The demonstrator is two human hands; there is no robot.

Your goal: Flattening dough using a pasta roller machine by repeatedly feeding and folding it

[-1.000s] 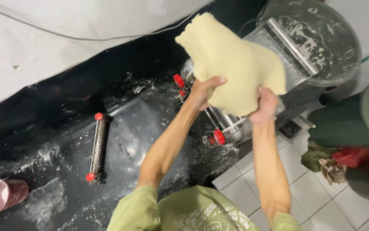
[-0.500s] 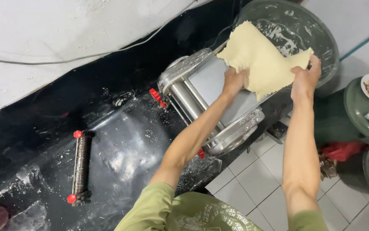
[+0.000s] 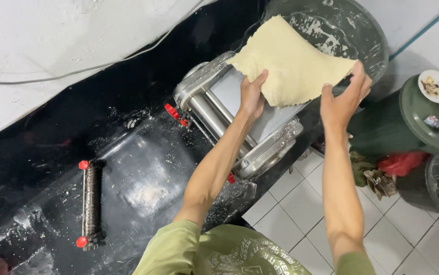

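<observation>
Reaching out from the green sleeves at the lower edge of the view, both bare arms stretch over the black worktop [image 3: 143, 188] toward its far right corner. Nearest on that worktop, close to the left edge, a dark ridged roller with red end caps [image 3: 90, 203] lies alone, well apart from either arm, with a floury, wet-looking stretch of black surface between it and the machine. Beyond the worktop's right edge, white floor tiles [image 3: 301, 203] show beside the right forearm. Farther on, the steel dough roller machine [image 3: 239, 117] sits at the right edge of the worktop, its red knobs facing the roller. The left hand [image 3: 252, 97] is curled over the lower edge of the pale dough sheet [image 3: 293, 63], thumb on top and fingers hidden beneath, just above the machine's flat tray. The right hand [image 3: 344, 97] grips the sheet's right corner the same way, out past the machine's right side. The sheet hangs spread and raised between them, tilted up toward the large grey tub [image 3: 351, 35] behind. To the right stands a green drum [image 3: 387, 132] with a small plate [image 3: 434, 86] on its lid.
</observation>
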